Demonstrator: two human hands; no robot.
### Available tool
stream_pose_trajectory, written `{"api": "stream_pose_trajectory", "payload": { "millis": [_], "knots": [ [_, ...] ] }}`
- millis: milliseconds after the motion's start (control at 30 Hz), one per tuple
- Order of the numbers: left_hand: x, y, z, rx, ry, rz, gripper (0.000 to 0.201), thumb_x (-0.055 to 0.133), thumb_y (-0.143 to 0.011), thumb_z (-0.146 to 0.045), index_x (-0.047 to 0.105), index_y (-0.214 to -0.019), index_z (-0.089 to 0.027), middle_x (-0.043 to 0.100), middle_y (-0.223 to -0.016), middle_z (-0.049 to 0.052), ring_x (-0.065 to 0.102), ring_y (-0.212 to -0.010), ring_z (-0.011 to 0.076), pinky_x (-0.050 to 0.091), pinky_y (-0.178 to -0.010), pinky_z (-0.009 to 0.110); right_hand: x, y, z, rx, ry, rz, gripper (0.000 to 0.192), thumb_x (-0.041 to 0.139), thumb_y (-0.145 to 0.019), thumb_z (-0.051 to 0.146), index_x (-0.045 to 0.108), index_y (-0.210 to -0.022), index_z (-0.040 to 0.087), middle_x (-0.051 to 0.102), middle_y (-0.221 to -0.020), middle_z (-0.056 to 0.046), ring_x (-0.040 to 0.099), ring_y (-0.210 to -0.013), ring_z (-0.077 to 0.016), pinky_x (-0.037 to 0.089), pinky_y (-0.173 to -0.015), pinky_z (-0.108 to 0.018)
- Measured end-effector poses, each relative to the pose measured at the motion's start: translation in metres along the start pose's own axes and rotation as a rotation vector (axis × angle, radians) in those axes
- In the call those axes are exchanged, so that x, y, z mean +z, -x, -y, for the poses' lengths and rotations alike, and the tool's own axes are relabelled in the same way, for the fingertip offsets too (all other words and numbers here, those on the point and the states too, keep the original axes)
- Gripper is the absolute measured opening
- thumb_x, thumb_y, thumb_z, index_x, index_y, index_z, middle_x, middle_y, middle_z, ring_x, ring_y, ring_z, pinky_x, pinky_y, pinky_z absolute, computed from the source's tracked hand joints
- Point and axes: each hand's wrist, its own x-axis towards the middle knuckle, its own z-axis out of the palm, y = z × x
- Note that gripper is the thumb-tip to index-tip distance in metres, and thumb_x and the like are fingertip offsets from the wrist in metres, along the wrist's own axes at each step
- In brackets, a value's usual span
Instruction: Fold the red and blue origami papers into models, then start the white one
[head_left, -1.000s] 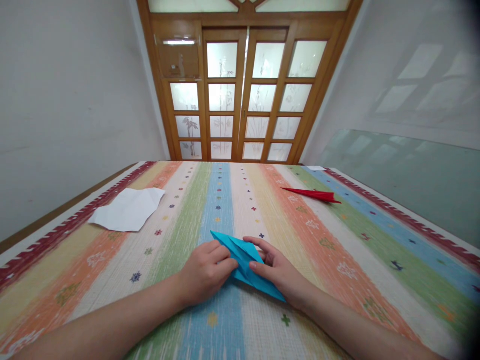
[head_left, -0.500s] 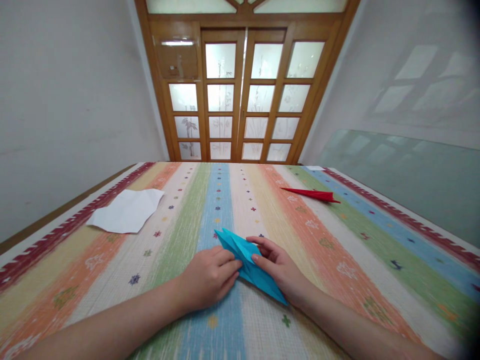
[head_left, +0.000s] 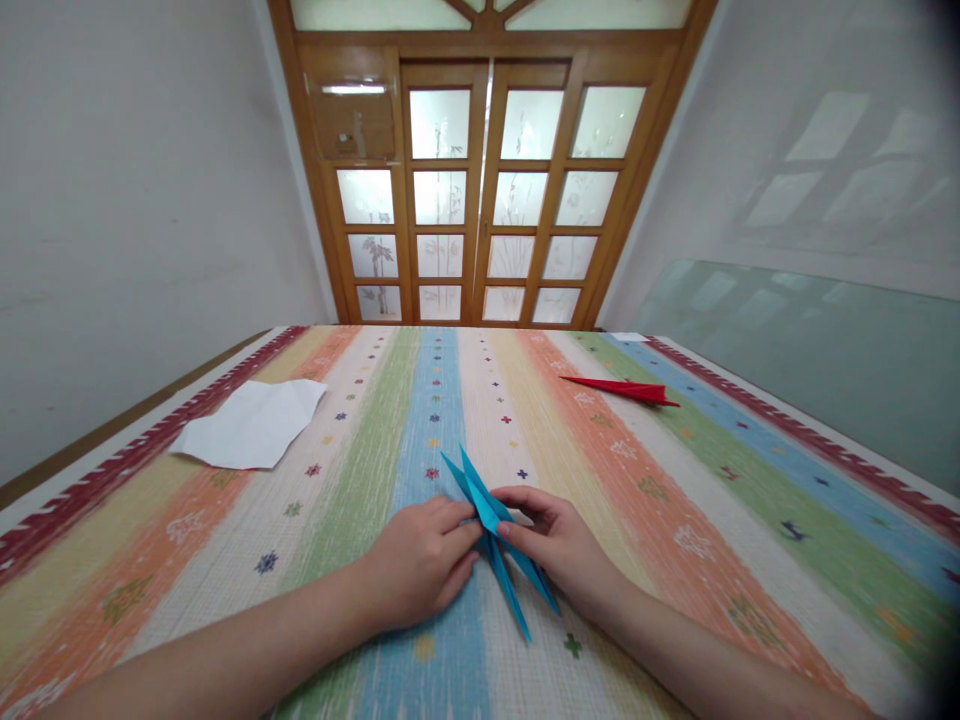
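Note:
A folded piece of blue origami paper (head_left: 487, 512) is held between both hands above the striped tablecloth. Two narrow points stick out at its far end, and two longer ones spread apart toward me. My left hand (head_left: 424, 560) pinches its left side near the middle, fingers curled. From the right, my right hand (head_left: 559, 540) grips it with thumb on the near face and index finger behind. The fingertips of both hands are partly hidden by the paper.
A creased white sheet of paper (head_left: 251, 425) lies at the left. Farther off on the right rests a slim folded red paper (head_left: 622, 389). The striped tablecloth (head_left: 360, 480) covers the table, which reaches toward wooden glass-paned doors (head_left: 480, 190).
The blue paper has turned from its broad face to a narrow, edge-on view, and its near points have opened apart. Both hands stay nearly where they were.

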Motion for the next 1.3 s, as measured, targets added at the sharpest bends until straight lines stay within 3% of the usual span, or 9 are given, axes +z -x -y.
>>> {"api": "stream_pose_trajectory", "payload": {
  "millis": [300,467,633,800,967,1300],
  "knots": [
    [-0.002,0.0,0.001,0.009,0.093,0.046,0.032,0.049,-0.095,-0.02,0.06,-0.124,-0.015,0.066,-0.116,0.011,0.062,-0.104,0.025,0.055,-0.09,0.042,0.001,-0.004,-0.001,0.099,-0.085,-0.017,0.036,0.083,-0.073,0.041,0.068,-0.1,0.023,0.067,-0.113,-0.006,0.063,-0.1,-0.0232,0.047,-0.094,-0.041],
    [-0.001,0.0,0.0,0.016,0.096,0.023,0.031,0.05,-0.095,-0.021,0.062,-0.123,-0.014,0.067,-0.115,0.012,0.063,-0.104,0.0251,0.056,-0.09,0.043,0.001,-0.003,0.001,0.138,-0.126,-0.01,0.033,0.081,-0.076,0.04,0.061,-0.093,0.021,0.067,-0.089,-0.001,0.061,-0.082,-0.0175,0.047,-0.075,-0.031],
    [0.002,0.002,0.002,0.074,0.041,-0.006,0.035,0.049,-0.096,-0.024,0.06,-0.127,-0.012,0.066,-0.123,0.014,0.063,-0.11,0.027,0.055,-0.095,0.045,-0.001,-0.001,0.001,0.294,-0.28,-0.019,0.039,0.082,-0.075,0.037,0.053,-0.099,0.023,0.065,-0.08,0.003,0.055,-0.061,-0.0119,0.04,-0.056,-0.024],
    [0.001,0.001,0.0,0.132,-0.063,-0.053,0.039,0.051,-0.095,-0.024,0.058,-0.131,-0.01,0.063,-0.13,0.015,0.061,-0.115,0.0289,0.053,-0.098,0.047,0.001,0.0,0.003,0.315,-0.38,-0.049,0.047,0.085,-0.072,0.036,0.05,-0.101,0.023,0.066,-0.086,0.001,0.061,-0.069,-0.0146,0.047,-0.063,-0.027],
    [-0.002,-0.001,-0.004,0.174,-0.123,-0.058,0.039,0.051,-0.096,-0.021,0.057,-0.132,-0.01,0.062,-0.131,0.016,0.058,-0.118,0.0288,0.051,-0.1,0.047,0.0,-0.003,-0.002,0.258,-0.364,-0.08,0.055,0.089,-0.067,0.038,0.046,-0.099,0.025,0.068,-0.084,0.001,0.062,-0.068,-0.0158,0.046,-0.061,-0.027],
    [0.001,0.0,-0.006,0.194,-0.192,-0.044,0.038,0.047,-0.097,-0.02,0.055,-0.133,-0.008,0.06,-0.133,0.016,0.054,-0.123,0.0288,0.046,-0.106,0.048,0.0,-0.003,-0.005,0.189,-0.263,-0.106,0.049,0.085,-0.071,0.04,0.045,-0.095,0.024,0.068,-0.084,0.001,0.061,-0.067,-0.0155,0.046,-0.06,-0.027]
  ]
}}
